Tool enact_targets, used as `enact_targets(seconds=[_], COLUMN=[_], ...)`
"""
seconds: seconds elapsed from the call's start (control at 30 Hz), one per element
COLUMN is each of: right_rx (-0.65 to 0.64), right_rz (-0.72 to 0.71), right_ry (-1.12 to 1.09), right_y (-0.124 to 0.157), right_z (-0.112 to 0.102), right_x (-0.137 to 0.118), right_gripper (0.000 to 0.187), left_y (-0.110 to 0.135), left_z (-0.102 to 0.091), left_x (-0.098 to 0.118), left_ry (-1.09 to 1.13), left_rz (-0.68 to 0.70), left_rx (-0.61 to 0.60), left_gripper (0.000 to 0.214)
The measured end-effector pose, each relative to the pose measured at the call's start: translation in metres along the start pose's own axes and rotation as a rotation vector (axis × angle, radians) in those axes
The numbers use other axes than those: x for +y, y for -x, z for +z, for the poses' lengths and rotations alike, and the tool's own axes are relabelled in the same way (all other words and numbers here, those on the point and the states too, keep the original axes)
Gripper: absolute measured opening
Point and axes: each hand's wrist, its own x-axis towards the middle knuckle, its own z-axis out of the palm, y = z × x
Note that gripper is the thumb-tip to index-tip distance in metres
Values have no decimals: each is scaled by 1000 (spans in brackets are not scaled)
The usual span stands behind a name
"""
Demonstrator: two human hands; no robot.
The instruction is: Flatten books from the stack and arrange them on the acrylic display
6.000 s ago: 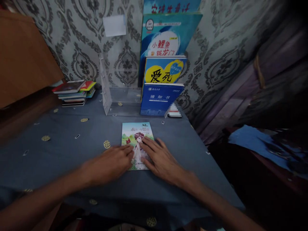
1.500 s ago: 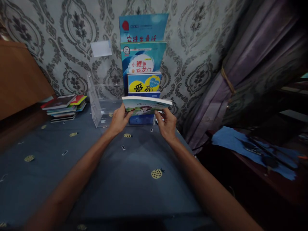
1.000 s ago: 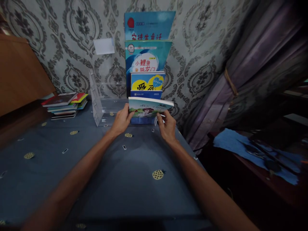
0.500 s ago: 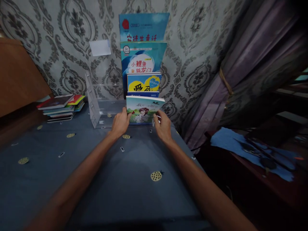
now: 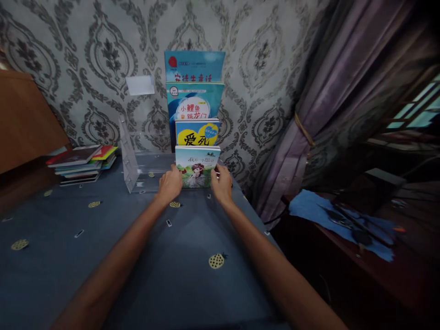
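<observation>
A small book (image 5: 197, 169) with a drawn figure on its cover stands upright in the front tier of a clear acrylic rack (image 5: 129, 160). My left hand (image 5: 170, 183) grips its left edge, fingers curled. On the opposite edge, my right hand (image 5: 222, 183) grips the book, its fingertips partly hidden. Behind it rise a yellow-and-blue book (image 5: 197, 133), a teal book (image 5: 194, 94) with red lettering and a tall blue book (image 5: 194, 64), stepped upward toward the wall. The rack's left half holds no books, and a white label (image 5: 140, 85) shows at its top.
To the left, a messy stack of books (image 5: 82, 165) lies on the dark blue patterned tablecloth (image 5: 137, 261). A brown wooden panel (image 5: 27, 119) stands beyond it. Right of the table hang a tied purple curtain (image 5: 292, 151) and a blue cloth (image 5: 309, 206) with dark tools on it.
The front book has gone from slightly skewed to level and now hides the dark blue book behind it. Both hands stay at its sides. The camera view has tilted up a little.
</observation>
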Motion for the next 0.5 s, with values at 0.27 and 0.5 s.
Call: enact_targets(seconds=[0.27,0.5], right_rx=[29,34], right_rz=[62,48], right_ry=[-21,12], right_y=[-2,-4], right_z=[8,11], right_x=[-1,0], right_gripper=[31,28], left_y=[0,0], left_z=[3,2], left_x=[-2,-1], left_ry=[-10,8], left_rz=[-6,-14], left_rx=[-13,-14], left_gripper=[32,34])
